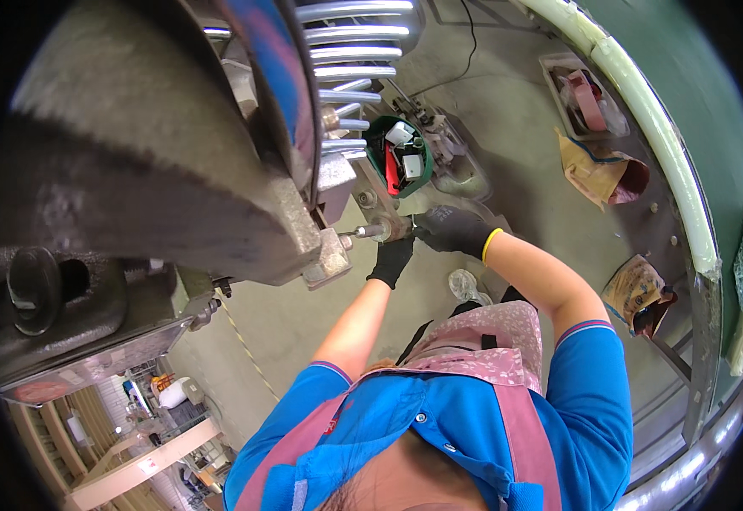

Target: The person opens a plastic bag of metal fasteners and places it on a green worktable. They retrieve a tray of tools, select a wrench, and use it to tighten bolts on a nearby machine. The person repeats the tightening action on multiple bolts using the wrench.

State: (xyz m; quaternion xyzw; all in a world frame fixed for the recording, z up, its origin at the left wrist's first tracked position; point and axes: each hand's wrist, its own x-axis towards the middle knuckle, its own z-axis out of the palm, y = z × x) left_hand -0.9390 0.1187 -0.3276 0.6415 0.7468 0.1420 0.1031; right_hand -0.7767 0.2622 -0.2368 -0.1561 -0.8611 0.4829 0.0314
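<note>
Both my hands wear dark gloves and meet just right of a heavy dark machine (158, 170). My left hand (394, 258) is closed from below around a brownish cylindrical metal part (399, 227); most of its fingers are hidden. At that part's right end, my right hand (450, 230) is closed, fingertips against it, with a yellow band (491, 244) at the wrist. A silver rod (371, 231) runs from the part's left end toward a metal block (329, 257) on the machine. Whether rod and block are joined is unclear.
Bright metal rods (354, 53) stick out above my hands. Beyond them sits a green bin (423, 175) with red and white items. To the right are a plastic tub (619, 126), paper bags (603, 173) and a white padded rail (657, 111). Shelving (146, 464) stands lower left.
</note>
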